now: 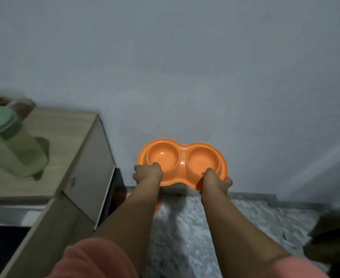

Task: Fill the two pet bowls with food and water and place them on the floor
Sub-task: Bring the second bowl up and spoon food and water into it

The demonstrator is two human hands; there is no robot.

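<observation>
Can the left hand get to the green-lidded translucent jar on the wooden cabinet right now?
Probably not yet: the left hand grips the orange double pet bowl, though nothing blocks the jar.

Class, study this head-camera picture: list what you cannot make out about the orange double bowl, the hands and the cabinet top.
- Orange double bowl: its near rim is covered by the left hand and right hand; whether it touches the floor is hidden.
- Green-lidded jar on the cabinet: blurred, cut off by the left edge; contents unclear.
- Orange thing behind the left forearm: mostly hidden.
</observation>
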